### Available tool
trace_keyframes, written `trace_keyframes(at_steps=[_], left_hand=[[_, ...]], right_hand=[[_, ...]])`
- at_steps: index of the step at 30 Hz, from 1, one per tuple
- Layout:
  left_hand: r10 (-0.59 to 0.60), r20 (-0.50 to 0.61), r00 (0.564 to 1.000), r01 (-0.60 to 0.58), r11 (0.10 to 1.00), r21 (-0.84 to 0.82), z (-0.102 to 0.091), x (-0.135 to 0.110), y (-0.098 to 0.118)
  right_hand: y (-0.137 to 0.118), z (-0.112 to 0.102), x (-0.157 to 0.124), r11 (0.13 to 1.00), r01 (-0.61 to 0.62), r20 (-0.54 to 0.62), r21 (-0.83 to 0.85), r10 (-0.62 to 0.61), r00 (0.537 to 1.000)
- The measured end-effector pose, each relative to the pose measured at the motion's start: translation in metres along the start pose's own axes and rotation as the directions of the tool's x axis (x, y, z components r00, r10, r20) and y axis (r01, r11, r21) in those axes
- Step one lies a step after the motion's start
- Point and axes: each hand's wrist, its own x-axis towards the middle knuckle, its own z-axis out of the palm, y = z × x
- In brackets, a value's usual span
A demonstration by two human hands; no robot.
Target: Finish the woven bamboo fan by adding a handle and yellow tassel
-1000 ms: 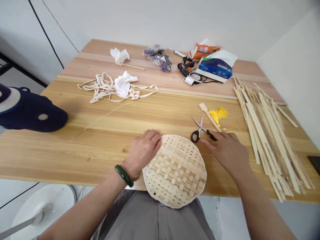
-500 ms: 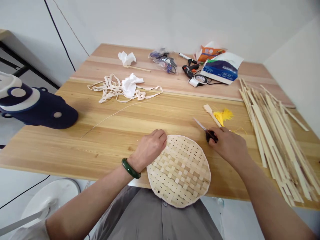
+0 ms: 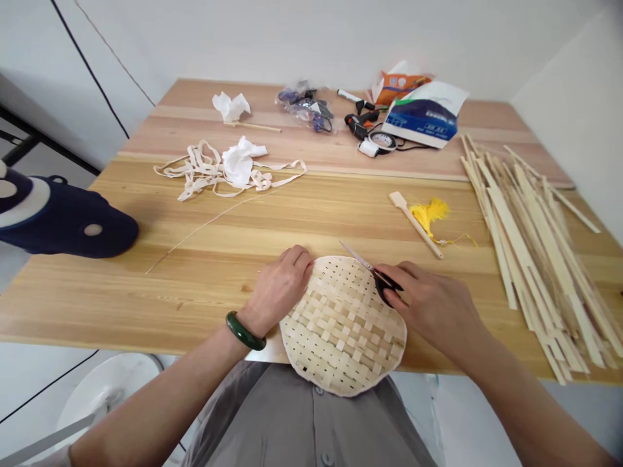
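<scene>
Right at the near edge of the table (image 3: 146,285) lies a round woven disc (image 3: 341,331) of pale strips, its lower part hanging past the edge. The left hand (image 3: 277,288) rests on the disc's left rim, fingers curled close together and pressed down (whether the thumb hooks underneath is hidden). The right hand (image 3: 428,308) pinches the black handles of a pair of scissors (image 3: 370,267), whose shut blades point away and leftward over the disc's far rim. Just beyond the right fingers lie a flat wooden stick (image 3: 413,224) and a yellow tassel (image 3: 428,212); further right, a heap of long bamboo strips (image 3: 525,227). Well beyond the left fingers sits tangled cream ribbon (image 3: 204,172).
</scene>
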Motion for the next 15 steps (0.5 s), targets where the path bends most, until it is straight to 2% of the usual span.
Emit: trace_keyframes(at_steps=[3, 6, 15], left_hand=[[0.000, -0.011, 1.000, 0.000, 1.000, -0.007, 0.001, -0.002, -0.001], [-0.011, -0.018, 1.000, 0.010, 1.000, -0.028, 0.001, -0.003, -0.002], [-0.020, -0.034, 0.999, 0.020, 0.999, -0.026, 0.001, -0.003, -0.001]], right_hand=[[-0.005, -0.004, 0.000, 0.987, 0.114, 0.049, -0.113, -0.109, 0.993], [-0.007, -0.007, 0.003, 0.975, 0.190, 0.091, -0.113, -0.180, 0.979], [-0.009, -0.002, 0.012, 0.976, 0.208, 0.110, -0.056, -0.201, 0.973]])
